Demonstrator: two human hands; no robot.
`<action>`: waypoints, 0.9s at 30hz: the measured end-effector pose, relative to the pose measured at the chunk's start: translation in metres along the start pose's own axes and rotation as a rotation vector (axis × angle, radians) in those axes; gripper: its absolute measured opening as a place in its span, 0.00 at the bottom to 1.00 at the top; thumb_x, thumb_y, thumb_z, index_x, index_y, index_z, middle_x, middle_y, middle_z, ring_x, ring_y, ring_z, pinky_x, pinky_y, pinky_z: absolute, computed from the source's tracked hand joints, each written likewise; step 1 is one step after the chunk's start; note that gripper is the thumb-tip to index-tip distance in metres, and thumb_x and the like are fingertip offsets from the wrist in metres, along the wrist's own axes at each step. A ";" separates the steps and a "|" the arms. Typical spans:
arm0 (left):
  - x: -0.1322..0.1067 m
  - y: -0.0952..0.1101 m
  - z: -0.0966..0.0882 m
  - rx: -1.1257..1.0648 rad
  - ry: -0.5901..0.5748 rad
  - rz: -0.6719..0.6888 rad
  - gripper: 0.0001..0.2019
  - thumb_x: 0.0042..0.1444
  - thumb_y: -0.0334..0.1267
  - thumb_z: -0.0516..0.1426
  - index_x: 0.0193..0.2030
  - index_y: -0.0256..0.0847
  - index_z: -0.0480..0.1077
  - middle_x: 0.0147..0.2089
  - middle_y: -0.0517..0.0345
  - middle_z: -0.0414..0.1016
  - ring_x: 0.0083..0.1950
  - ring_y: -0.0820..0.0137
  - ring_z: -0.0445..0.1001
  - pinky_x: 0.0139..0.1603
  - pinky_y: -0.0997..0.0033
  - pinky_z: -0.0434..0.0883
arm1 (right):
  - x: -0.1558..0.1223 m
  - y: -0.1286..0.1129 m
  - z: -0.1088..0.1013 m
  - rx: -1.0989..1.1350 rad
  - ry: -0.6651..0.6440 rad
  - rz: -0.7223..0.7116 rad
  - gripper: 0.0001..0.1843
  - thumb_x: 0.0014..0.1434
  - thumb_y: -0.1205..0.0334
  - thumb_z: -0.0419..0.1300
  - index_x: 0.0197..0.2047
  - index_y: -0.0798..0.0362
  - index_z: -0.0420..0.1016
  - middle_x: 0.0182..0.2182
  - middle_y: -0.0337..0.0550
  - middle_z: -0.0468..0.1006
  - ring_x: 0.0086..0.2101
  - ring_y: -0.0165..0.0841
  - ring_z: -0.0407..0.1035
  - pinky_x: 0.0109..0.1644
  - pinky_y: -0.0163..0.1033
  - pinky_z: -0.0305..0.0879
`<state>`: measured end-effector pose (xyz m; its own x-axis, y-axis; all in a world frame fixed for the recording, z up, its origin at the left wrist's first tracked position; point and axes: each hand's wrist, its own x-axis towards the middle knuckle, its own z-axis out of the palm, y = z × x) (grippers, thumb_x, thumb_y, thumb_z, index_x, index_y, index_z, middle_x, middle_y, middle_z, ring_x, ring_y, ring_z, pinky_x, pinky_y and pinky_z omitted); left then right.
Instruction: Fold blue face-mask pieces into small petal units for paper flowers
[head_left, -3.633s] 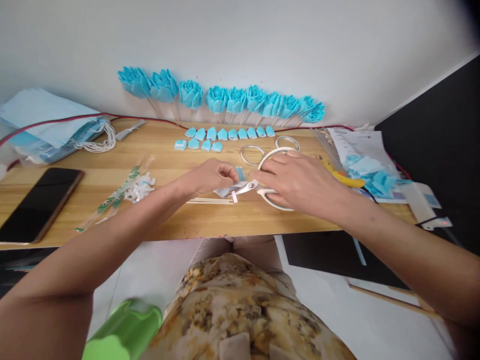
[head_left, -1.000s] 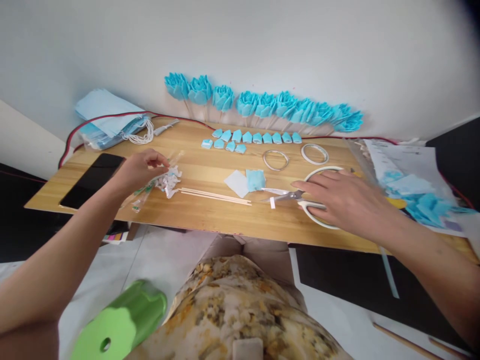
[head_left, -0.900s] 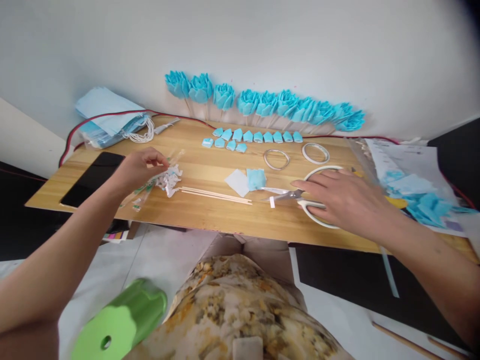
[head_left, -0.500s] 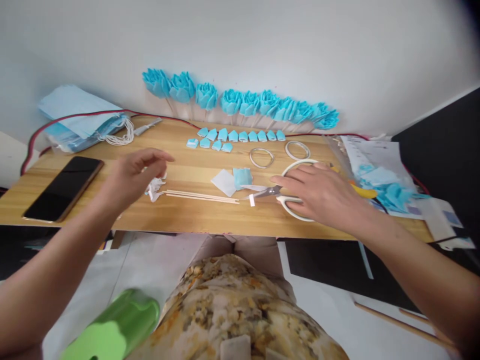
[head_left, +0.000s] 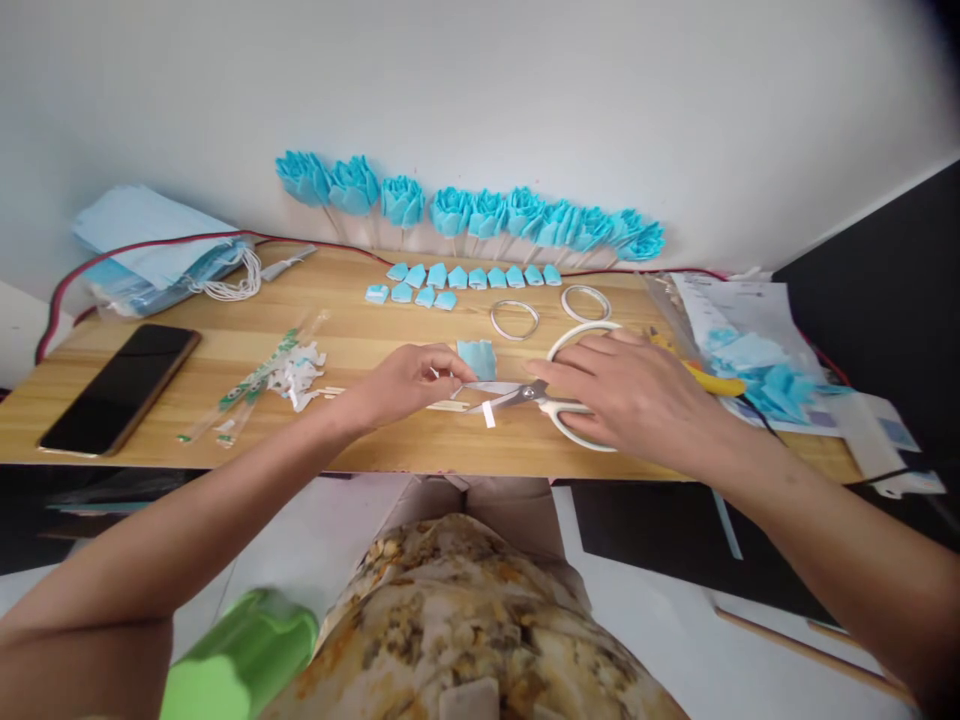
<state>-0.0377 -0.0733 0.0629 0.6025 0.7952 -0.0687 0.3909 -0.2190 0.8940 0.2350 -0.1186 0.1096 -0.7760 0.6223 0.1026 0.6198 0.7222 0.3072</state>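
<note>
My left hand [head_left: 409, 380] is closed in a pinch on a small white paper piece, mostly hidden by the fingers, at the front middle of the wooden table [head_left: 225, 440]. Its fingertips sit right at the blade tips of the white-handled scissors [head_left: 525, 398]. My right hand [head_left: 634, 395] lies over the scissors' handles and grips them, with the fingers extended over the loops. A folded blue paper piece [head_left: 477, 357] lies just behind the blades. A tiny white strip [head_left: 489, 413] lies under the blades.
A black phone [head_left: 120, 385] lies at the left. A bag of blue masks [head_left: 150, 255] is behind it. Blue paper roses [head_left: 465, 208] lean on the wall, with folded petals [head_left: 465, 280] and tape rings [head_left: 514, 318] in front. White scraps [head_left: 296, 372] lie centre-left, blue scraps [head_left: 757, 365] at the right.
My left hand has come back from the scrap pile at the left to the middle and closed over the white paper piece. The scissors have slid slightly left with my right hand.
</note>
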 end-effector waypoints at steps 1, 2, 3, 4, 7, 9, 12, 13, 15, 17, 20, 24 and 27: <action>0.000 0.001 0.001 -0.006 0.001 -0.012 0.10 0.57 0.41 0.57 0.37 0.40 0.78 0.43 0.55 0.79 0.45 0.67 0.75 0.50 0.66 0.69 | 0.000 0.000 0.000 0.001 0.001 -0.003 0.19 0.61 0.64 0.59 0.56 0.53 0.72 0.40 0.48 0.80 0.39 0.40 0.70 0.42 0.42 0.55; 0.001 0.002 0.001 -0.010 0.001 -0.023 0.09 0.56 0.41 0.58 0.36 0.40 0.77 0.42 0.56 0.79 0.44 0.67 0.75 0.49 0.66 0.69 | 0.001 0.000 0.000 -0.002 0.005 -0.005 0.18 0.61 0.64 0.59 0.55 0.53 0.72 0.39 0.48 0.79 0.39 0.40 0.70 0.42 0.42 0.55; 0.001 0.003 0.002 -0.009 0.000 -0.032 0.09 0.55 0.41 0.58 0.35 0.40 0.77 0.42 0.56 0.79 0.44 0.67 0.75 0.50 0.66 0.69 | 0.001 -0.001 0.000 -0.008 0.008 -0.008 0.17 0.61 0.64 0.59 0.54 0.53 0.72 0.39 0.48 0.79 0.39 0.40 0.70 0.42 0.42 0.55; 0.002 0.003 0.003 -0.008 0.000 -0.042 0.08 0.54 0.40 0.58 0.34 0.39 0.77 0.41 0.56 0.79 0.43 0.67 0.75 0.49 0.66 0.69 | 0.002 -0.001 0.000 -0.016 0.008 -0.013 0.17 0.61 0.64 0.59 0.54 0.53 0.72 0.39 0.47 0.79 0.39 0.40 0.69 0.42 0.42 0.54; 0.005 0.002 0.004 -0.009 -0.005 -0.075 0.08 0.50 0.39 0.58 0.32 0.39 0.76 0.40 0.56 0.79 0.42 0.67 0.75 0.48 0.66 0.69 | 0.003 -0.002 -0.002 -0.034 0.000 -0.033 0.15 0.62 0.65 0.58 0.52 0.53 0.73 0.37 0.46 0.79 0.37 0.39 0.69 0.41 0.41 0.53; 0.007 0.001 0.004 -0.028 -0.016 -0.094 0.08 0.49 0.40 0.58 0.32 0.39 0.76 0.39 0.56 0.79 0.42 0.67 0.75 0.47 0.66 0.69 | 0.003 -0.002 -0.004 -0.040 0.007 -0.040 0.14 0.61 0.66 0.58 0.51 0.53 0.73 0.36 0.45 0.79 0.36 0.38 0.68 0.41 0.42 0.52; 0.009 -0.001 0.002 -0.084 -0.046 -0.120 0.09 0.48 0.43 0.60 0.31 0.39 0.75 0.36 0.57 0.78 0.39 0.68 0.74 0.45 0.66 0.69 | 0.004 -0.001 -0.008 -0.041 0.000 -0.049 0.15 0.62 0.66 0.58 0.52 0.52 0.72 0.37 0.45 0.79 0.37 0.38 0.68 0.41 0.42 0.52; 0.010 -0.002 0.002 -0.103 -0.057 -0.129 0.09 0.47 0.43 0.60 0.31 0.39 0.75 0.36 0.57 0.77 0.38 0.68 0.73 0.44 0.66 0.69 | 0.004 -0.001 -0.008 -0.040 -0.011 -0.051 0.15 0.62 0.66 0.58 0.53 0.52 0.72 0.37 0.45 0.80 0.38 0.38 0.68 0.41 0.42 0.52; 0.010 -0.003 0.002 -0.133 -0.069 -0.146 0.09 0.47 0.43 0.61 0.31 0.39 0.75 0.34 0.58 0.76 0.37 0.69 0.73 0.43 0.67 0.69 | 0.005 -0.002 -0.010 -0.040 -0.031 -0.051 0.14 0.63 0.66 0.57 0.52 0.52 0.72 0.37 0.45 0.79 0.38 0.38 0.68 0.42 0.42 0.52; 0.010 -0.004 0.002 -0.149 -0.075 -0.151 0.09 0.47 0.43 0.61 0.31 0.39 0.75 0.34 0.59 0.76 0.37 0.69 0.72 0.41 0.67 0.68 | 0.006 -0.003 -0.011 -0.044 -0.039 -0.050 0.12 0.63 0.66 0.56 0.50 0.52 0.73 0.36 0.45 0.79 0.37 0.38 0.68 0.41 0.42 0.51; 0.011 -0.006 0.003 -0.162 -0.083 -0.130 0.09 0.47 0.43 0.61 0.29 0.39 0.74 0.32 0.59 0.75 0.36 0.70 0.70 0.40 0.68 0.67 | 0.007 -0.005 -0.014 -0.049 -0.045 -0.055 0.12 0.63 0.66 0.56 0.49 0.52 0.73 0.35 0.44 0.78 0.37 0.39 0.68 0.40 0.42 0.50; 0.011 -0.007 0.006 -0.168 -0.089 -0.114 0.09 0.45 0.44 0.61 0.26 0.39 0.72 0.30 0.61 0.72 0.34 0.72 0.67 0.39 0.68 0.65 | 0.008 -0.007 -0.018 -0.044 -0.063 -0.053 0.11 0.63 0.66 0.56 0.49 0.52 0.73 0.35 0.44 0.78 0.37 0.38 0.68 0.40 0.42 0.49; 0.011 -0.006 0.006 -0.165 -0.095 -0.108 0.10 0.46 0.44 0.61 0.26 0.39 0.71 0.30 0.62 0.70 0.33 0.72 0.66 0.38 0.70 0.64 | 0.008 -0.008 -0.018 -0.035 -0.069 -0.043 0.12 0.63 0.65 0.56 0.50 0.51 0.73 0.36 0.45 0.79 0.37 0.39 0.68 0.40 0.42 0.50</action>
<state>-0.0285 -0.0666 0.0542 0.6294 0.7503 -0.2022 0.3420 -0.0339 0.9391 0.2217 -0.1252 0.1250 -0.7908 0.6116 0.0233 0.5809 0.7381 0.3432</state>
